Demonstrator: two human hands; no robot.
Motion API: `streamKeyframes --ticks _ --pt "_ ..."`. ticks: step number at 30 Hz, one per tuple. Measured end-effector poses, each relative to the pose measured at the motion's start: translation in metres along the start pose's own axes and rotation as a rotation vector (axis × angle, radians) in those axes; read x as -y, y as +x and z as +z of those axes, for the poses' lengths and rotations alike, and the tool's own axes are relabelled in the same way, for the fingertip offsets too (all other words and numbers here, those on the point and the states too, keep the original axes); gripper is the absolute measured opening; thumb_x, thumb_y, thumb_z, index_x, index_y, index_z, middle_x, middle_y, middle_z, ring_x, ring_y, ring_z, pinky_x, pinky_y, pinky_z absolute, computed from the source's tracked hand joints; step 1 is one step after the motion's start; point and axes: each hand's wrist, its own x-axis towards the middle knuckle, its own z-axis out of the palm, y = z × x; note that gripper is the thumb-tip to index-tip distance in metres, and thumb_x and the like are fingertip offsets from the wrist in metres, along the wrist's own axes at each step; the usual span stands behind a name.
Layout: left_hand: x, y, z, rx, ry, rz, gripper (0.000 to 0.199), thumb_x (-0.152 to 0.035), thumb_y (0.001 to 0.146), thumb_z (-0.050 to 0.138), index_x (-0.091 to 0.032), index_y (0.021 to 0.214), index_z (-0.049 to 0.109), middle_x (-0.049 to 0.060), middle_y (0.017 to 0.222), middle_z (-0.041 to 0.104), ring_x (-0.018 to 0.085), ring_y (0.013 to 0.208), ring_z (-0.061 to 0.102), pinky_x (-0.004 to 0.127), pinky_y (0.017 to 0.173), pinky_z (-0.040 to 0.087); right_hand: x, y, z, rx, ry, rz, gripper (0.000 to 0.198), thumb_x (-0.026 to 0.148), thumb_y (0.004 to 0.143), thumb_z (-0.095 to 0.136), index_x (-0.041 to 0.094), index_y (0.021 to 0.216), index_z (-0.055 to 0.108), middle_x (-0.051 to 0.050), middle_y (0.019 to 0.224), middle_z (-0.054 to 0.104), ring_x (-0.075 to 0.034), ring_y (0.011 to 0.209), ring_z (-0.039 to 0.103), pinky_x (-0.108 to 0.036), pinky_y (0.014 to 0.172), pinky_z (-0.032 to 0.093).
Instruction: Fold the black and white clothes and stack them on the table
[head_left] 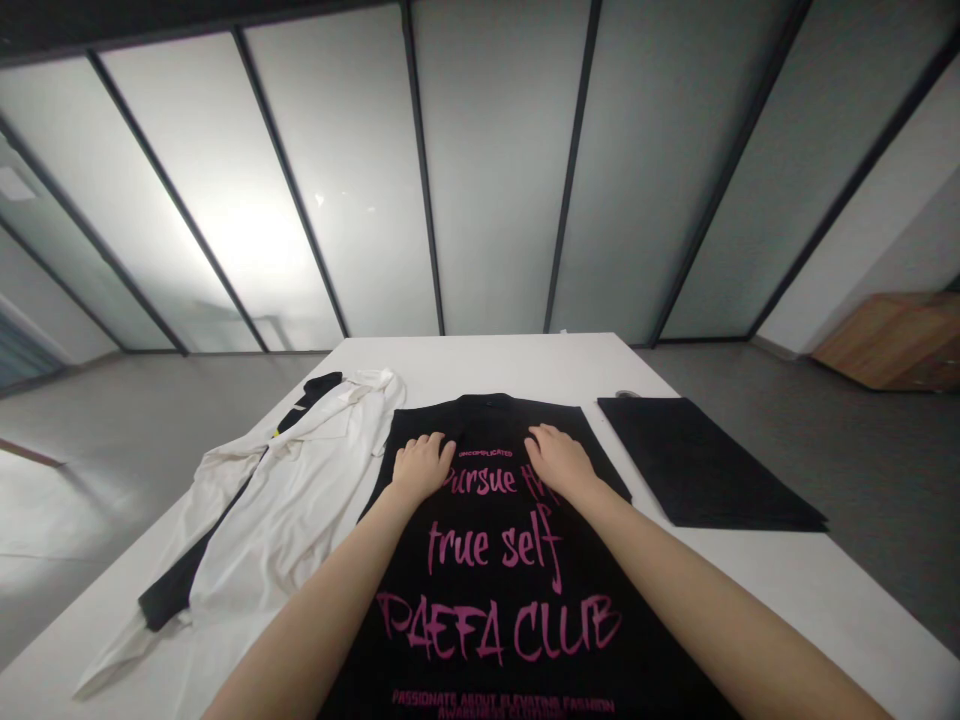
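Observation:
A black T-shirt (pixel 491 560) with pink lettering lies spread on the white table in front of me, its collar at the far end. My left hand (pixel 424 465) rests palm down on the upper left of the shirt, below the shoulder. On the upper right, my right hand (pixel 559 458) lies likewise, covering part of the lettering. Both hands have their fingers stretched forward and slightly bent, pressing on the cloth. Neither hand shows anything held. The shirt's lower end runs out of view at the bottom.
Left of the shirt lies a rumpled white garment (pixel 281 510) with black parts. A flat black panel-like stack (pixel 709 465) is on the right, with a small round grey item (pixel 625 394) behind it. The white table (pixel 480 360) stands before frosted glass panels (pixel 495 170).

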Motion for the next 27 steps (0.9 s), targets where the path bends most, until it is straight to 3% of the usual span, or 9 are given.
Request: streamKeyframes --ticks 3,8,13,17,23,27 --pt "0.007 0.032 -0.001 0.012 -0.043 0.035 0.051 -0.041 0.110 0.025 -0.022 0.138 0.063 0.013 0.132 0.072 0.028 0.122 0.067 0.043 0.103 0.050 -0.007 0.026 0.002 0.019 0.004 -0.051 0.057 0.038 0.110 0.024 0.018 0.158 0.048 -0.014 0.164 0.046 -0.029 0.150 0.044 -0.040 0.122 0.034" --pt "0.028 0.067 0.012 0.045 -0.022 0.027 0.046 -0.037 0.108 0.032 -0.023 0.137 0.066 0.011 0.151 0.062 0.029 0.140 0.055 0.046 0.114 0.043 -0.029 0.058 0.015 0.085 -0.013 -0.012 0.057 0.046 0.108 0.037 0.025 0.159 0.047 -0.012 0.169 0.038 -0.037 0.154 0.037 -0.056 0.123 0.029" --pt "0.053 0.087 0.013 0.021 0.005 -0.028 0.048 -0.036 0.109 0.031 -0.022 0.143 0.060 0.013 0.149 0.063 0.028 0.140 0.055 0.044 0.117 0.040 -0.059 0.080 0.004 0.011 0.022 0.041 0.054 0.032 0.110 0.023 0.022 0.151 0.057 -0.011 0.158 0.054 -0.026 0.143 0.053 -0.040 0.117 0.039" --pt "0.075 0.098 0.006 0.008 0.026 -0.152 0.048 -0.028 0.106 0.033 -0.014 0.146 0.056 0.021 0.141 0.066 0.033 0.135 0.059 0.048 0.112 0.044 -0.089 0.086 -0.008 -0.048 0.008 0.192 0.054 0.022 0.102 0.039 0.016 0.154 0.054 -0.020 0.150 0.059 -0.035 0.137 0.055 -0.051 0.114 0.041" --pt "0.100 0.113 0.001 0.042 -0.014 -0.269 0.029 -0.032 0.098 0.058 -0.014 0.115 0.074 0.020 0.126 0.073 0.037 0.127 0.063 0.045 0.106 0.050 -0.114 0.091 -0.022 -0.007 0.045 0.333 0.039 0.025 0.090 0.061 0.016 0.124 0.077 -0.024 0.134 0.068 -0.041 0.129 0.062 -0.054 0.105 0.050" --pt "0.104 0.125 -0.002 0.029 -0.108 -0.287 0.037 -0.039 0.098 0.069 -0.017 0.128 0.067 0.012 0.130 0.067 0.028 0.115 0.067 0.046 0.097 0.057 -0.117 0.102 -0.026 0.037 0.165 0.394 0.022 0.023 0.085 0.069 0.014 0.102 0.079 -0.023 0.113 0.076 -0.038 0.113 0.071 -0.050 0.095 0.057"
